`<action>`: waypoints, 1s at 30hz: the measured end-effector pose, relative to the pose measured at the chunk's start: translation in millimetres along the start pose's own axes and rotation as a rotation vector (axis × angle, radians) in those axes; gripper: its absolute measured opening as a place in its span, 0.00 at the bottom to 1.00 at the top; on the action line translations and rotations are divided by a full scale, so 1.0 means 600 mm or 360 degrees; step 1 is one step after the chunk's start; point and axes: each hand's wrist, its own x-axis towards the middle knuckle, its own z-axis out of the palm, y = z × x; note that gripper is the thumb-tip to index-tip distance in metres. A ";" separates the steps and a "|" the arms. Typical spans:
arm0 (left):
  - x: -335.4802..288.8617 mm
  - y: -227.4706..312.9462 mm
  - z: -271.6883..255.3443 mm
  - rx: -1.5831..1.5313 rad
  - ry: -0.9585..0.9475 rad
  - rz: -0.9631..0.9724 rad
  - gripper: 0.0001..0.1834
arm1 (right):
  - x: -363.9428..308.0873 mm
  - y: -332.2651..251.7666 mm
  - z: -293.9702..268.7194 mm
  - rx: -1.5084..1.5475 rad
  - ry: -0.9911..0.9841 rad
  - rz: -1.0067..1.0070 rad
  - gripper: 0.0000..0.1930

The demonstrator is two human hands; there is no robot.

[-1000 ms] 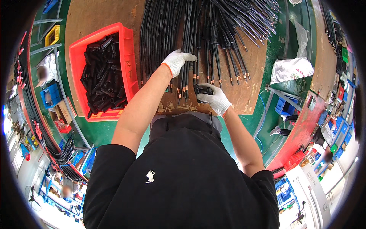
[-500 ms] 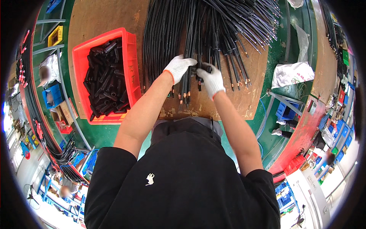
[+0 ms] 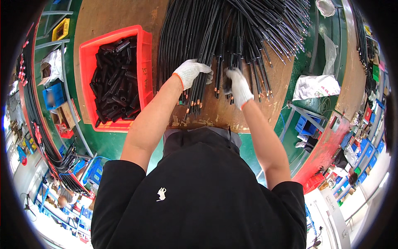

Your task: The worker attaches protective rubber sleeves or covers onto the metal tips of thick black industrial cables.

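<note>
A white glove covers my left hand (image 3: 191, 74), which is wrapped around a bundle of black cables (image 3: 198, 89) with copper-coloured tips pointing toward me. To its right, my right hand (image 3: 239, 87), also gloved in white, has its fingers curled down at the ends of other cables. Something dark shows beside those fingers, partly hidden by the hand and slightly blurred. More black cables (image 3: 182, 37) fan out across the table beyond both hands. Those at the far right (image 3: 277, 29) carry thicker black sleeves and silvery ends.
Left of the cables, a red plastic bin (image 3: 146, 62) holds many short black sleeves (image 3: 114, 83). The brown wooden table (image 3: 120, 14) has a worn near edge close to my waist. Metal racks with a blue bin (image 3: 306, 124) and a white bag (image 3: 317, 87) stand at right.
My right hand has moved right and slightly nearer me, away from my left hand. The left hand has shifted slightly left with its cable bundle, whose tips moved left as well.
</note>
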 end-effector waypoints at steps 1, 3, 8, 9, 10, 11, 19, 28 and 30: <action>0.001 -0.001 0.003 0.0008 0.0008 0.0019 0.12 | -0.013 0.033 -0.006 0.0174 -0.0104 0.0006 0.25; 0.007 -0.009 -0.002 0.0012 0.0023 0.0025 0.13 | -0.046 0.078 -0.005 -0.0259 -0.0184 -0.0317 0.23; 0.017 -0.010 0.002 0.0358 0.0182 0.0016 0.66 | -0.126 0.115 -0.009 -0.0904 -0.0371 -0.0144 0.32; 0.015 -0.008 0.010 0.0420 0.0194 0.0021 0.66 | -0.128 0.131 -0.011 -0.0894 -0.0361 -0.0142 0.32; 0.019 -0.008 0.010 0.0400 0.0073 0.0048 0.67 | -0.130 0.146 -0.011 -0.0906 -0.0379 -0.0214 0.33; 0.018 -0.009 0.016 0.0408 0.0070 0.0044 0.67 | -0.135 0.149 -0.006 -0.0921 -0.0400 -0.0287 0.33; 0.048 -0.038 0.017 0.0449 0.0339 0.0178 0.44 | -0.157 0.146 -0.008 -0.0920 -0.0421 -0.0213 0.32; 0.067 -0.051 0.002 0.0440 0.0297 0.0225 0.39 | -0.173 0.154 -0.017 -0.0736 -0.0594 -0.0078 0.32; 0.059 -0.045 0.012 0.0445 0.0269 0.0235 0.39 | -0.174 0.156 -0.012 -0.0498 -0.0532 -0.0123 0.31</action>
